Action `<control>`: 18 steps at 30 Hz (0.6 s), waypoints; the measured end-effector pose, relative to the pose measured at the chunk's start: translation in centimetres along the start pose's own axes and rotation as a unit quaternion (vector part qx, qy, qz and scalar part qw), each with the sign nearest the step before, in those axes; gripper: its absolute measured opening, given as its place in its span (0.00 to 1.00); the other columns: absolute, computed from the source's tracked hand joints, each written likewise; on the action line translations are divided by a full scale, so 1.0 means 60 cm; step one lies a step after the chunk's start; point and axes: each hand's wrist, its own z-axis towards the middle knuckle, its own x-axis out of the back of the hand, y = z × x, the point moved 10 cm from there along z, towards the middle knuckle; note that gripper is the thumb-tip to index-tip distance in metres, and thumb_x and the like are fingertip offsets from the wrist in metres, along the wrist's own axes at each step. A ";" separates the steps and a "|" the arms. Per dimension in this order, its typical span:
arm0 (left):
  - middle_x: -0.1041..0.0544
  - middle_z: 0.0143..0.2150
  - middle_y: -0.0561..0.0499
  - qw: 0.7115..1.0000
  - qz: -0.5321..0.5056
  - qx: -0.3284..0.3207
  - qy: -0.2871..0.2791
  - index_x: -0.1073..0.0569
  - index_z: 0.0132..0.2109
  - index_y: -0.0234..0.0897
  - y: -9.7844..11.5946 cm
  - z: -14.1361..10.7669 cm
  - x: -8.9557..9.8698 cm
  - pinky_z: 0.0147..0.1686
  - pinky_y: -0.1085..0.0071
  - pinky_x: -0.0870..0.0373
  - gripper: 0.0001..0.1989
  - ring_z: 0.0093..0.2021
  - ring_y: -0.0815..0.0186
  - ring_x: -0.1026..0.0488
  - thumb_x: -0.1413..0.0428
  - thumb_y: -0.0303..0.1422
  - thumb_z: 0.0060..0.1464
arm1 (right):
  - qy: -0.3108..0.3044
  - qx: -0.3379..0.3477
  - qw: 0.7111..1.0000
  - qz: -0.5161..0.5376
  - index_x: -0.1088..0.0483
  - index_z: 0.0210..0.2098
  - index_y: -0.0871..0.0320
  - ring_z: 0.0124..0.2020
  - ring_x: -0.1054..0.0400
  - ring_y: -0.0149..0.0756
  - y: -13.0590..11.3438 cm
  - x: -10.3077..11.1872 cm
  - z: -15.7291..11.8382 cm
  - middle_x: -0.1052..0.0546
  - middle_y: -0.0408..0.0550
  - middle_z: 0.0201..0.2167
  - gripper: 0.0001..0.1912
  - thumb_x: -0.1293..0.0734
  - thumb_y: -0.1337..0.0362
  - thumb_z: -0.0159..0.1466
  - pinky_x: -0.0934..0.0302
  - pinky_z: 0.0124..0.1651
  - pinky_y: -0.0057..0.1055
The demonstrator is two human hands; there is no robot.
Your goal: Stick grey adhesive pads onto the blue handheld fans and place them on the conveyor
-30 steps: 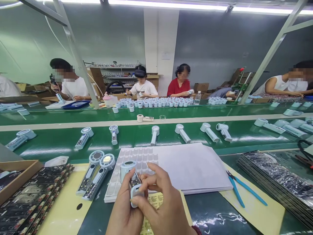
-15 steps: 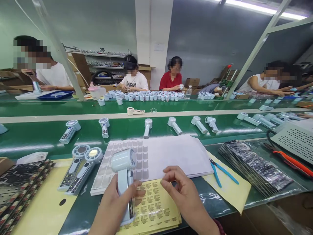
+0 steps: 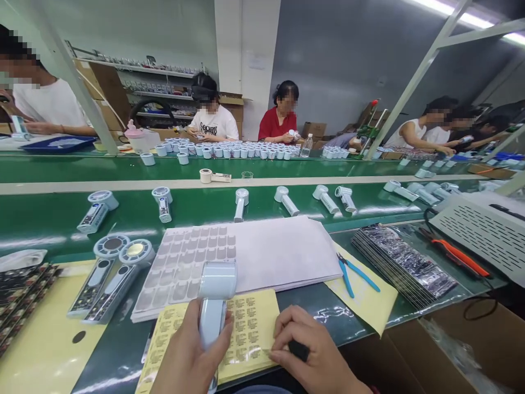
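My left hand [image 3: 194, 345] is wrapped around the handle of a light-blue handheld fan [image 3: 217, 282], its round head up and a smooth side towards me. Below it lies a yellow sheet of small printed labels [image 3: 248, 328]. At the right part of that sheet, my right hand [image 3: 309, 350] is closed in a pinch on a black-handled tool [image 3: 298, 350] with a thin tip, its exact kind partly hidden by the fingers. Behind the fan is a stack of white sheets with grey stickers [image 3: 184, 251].
Two similar fans [image 3: 129, 273] rest at left on yellow paper. Blue-handled cutters [image 3: 356, 276], a stack of dark printed panels [image 3: 404, 265] and orange-handled pliers [image 3: 459, 256] lie at right. More fans [image 3: 287, 200] stand along the green conveyor [image 3: 197, 210]. Several people work across it.
The fan has turned in my left hand, so its smooth side now faces me. My right hand has come down to the label sheet, and a black-handled tool now shows in it.
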 end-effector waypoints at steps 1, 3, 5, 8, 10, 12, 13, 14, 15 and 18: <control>0.20 0.29 0.49 1.000 -0.030 0.010 0.005 0.25 0.33 0.41 -0.002 0.000 0.001 0.32 0.74 0.34 0.18 0.34 0.57 0.24 0.27 0.29 0.33 | 0.002 -0.007 0.999 0.047 0.24 0.27 0.53 0.34 0.31 0.38 -0.001 0.005 -0.001 0.27 0.46 0.32 0.07 0.29 0.61 0.61 0.38 0.39 0.33; 0.21 0.28 0.49 0.997 -0.068 0.017 0.007 0.24 0.32 0.39 -0.003 0.001 0.000 0.31 0.75 0.34 0.17 0.31 0.59 0.24 0.27 0.28 0.32 | 0.028 -0.033 0.990 0.132 0.24 0.27 0.52 0.33 0.33 0.37 0.000 0.017 0.001 0.28 0.47 0.34 0.09 0.27 0.55 0.60 0.39 0.36 0.32; 0.22 0.26 0.49 0.996 -0.088 0.028 -0.005 0.24 0.30 0.38 -0.002 0.004 -0.005 0.29 0.74 0.32 0.16 0.28 0.60 0.25 0.27 0.29 0.32 | 0.055 -0.058 0.978 0.194 0.25 0.27 0.53 0.33 0.34 0.37 0.000 0.018 0.011 0.29 0.47 0.34 0.13 0.27 0.51 0.59 0.41 0.32 0.31; 0.22 0.23 0.48 0.979 -0.179 0.091 -0.045 0.23 0.31 0.35 -0.007 0.008 -0.020 0.25 0.72 0.32 0.16 0.24 0.61 0.25 0.28 0.36 0.37 | 0.031 -0.059 0.964 0.257 0.28 0.28 0.55 0.35 0.35 0.37 -0.029 -0.018 0.047 0.29 0.47 0.35 0.15 0.28 0.50 0.60 0.43 0.31 0.29; 0.20 0.28 0.46 0.958 -0.252 0.134 -0.028 0.22 0.36 0.34 -0.008 0.010 -0.017 0.26 0.73 0.29 0.16 0.28 0.62 0.23 0.30 0.39 0.42 | -0.014 -0.044 0.963 0.267 0.30 0.27 0.56 0.36 0.34 0.36 -0.063 -0.051 0.075 0.30 0.47 0.35 0.13 0.29 0.54 0.61 0.44 0.30 0.27; 0.18 0.41 0.45 0.942 -0.296 0.157 0.031 0.21 0.41 0.36 -0.010 0.012 0.000 0.32 0.76 0.27 0.16 0.39 0.63 0.21 0.31 0.37 0.45 | -0.047 -0.033 0.970 0.236 0.31 0.27 0.56 0.34 0.35 0.34 -0.093 -0.076 0.099 0.31 0.46 0.36 0.10 0.30 0.59 0.60 0.44 0.29 0.27; 0.19 0.48 0.46 0.935 -0.309 0.166 0.059 0.20 0.43 0.38 -0.012 0.012 0.009 0.35 0.78 0.27 0.16 0.46 0.63 0.22 0.31 0.36 0.45 | -0.056 -0.035 0.975 0.213 0.31 0.26 0.56 0.32 0.36 0.33 -0.103 -0.083 0.109 0.32 0.45 0.36 0.08 0.30 0.62 0.59 0.43 0.29 0.26; 0.21 0.54 0.48 0.928 -0.320 0.173 0.078 0.20 0.44 0.40 -0.014 0.013 0.015 0.36 0.79 0.27 0.16 0.52 0.63 0.25 0.31 0.34 0.45 | -0.060 -0.040 0.979 0.190 0.31 0.26 0.56 0.31 0.36 0.31 -0.110 -0.087 0.117 0.32 0.44 0.36 0.06 0.31 0.64 0.58 0.42 0.30 0.27; 0.23 0.57 0.49 0.922 -0.331 0.181 0.085 0.20 0.45 0.41 -0.017 0.014 0.017 0.37 0.80 0.26 0.16 0.55 0.63 0.27 0.31 0.33 0.46 | -0.062 -0.047 0.982 0.172 0.31 0.26 0.56 0.30 0.37 0.31 -0.114 -0.089 0.123 0.33 0.43 0.36 0.05 0.31 0.67 0.58 0.41 0.31 0.27; 0.24 0.58 0.49 0.907 -0.373 0.183 0.073 0.20 0.46 0.42 -0.021 0.021 0.014 0.36 0.77 0.25 0.17 0.57 0.60 0.28 0.32 0.31 0.46 | -0.067 -0.062 0.985 0.144 0.32 0.25 0.56 0.30 0.37 0.29 -0.119 -0.091 0.136 0.33 0.41 0.36 0.07 0.33 0.72 0.57 0.39 0.34 0.27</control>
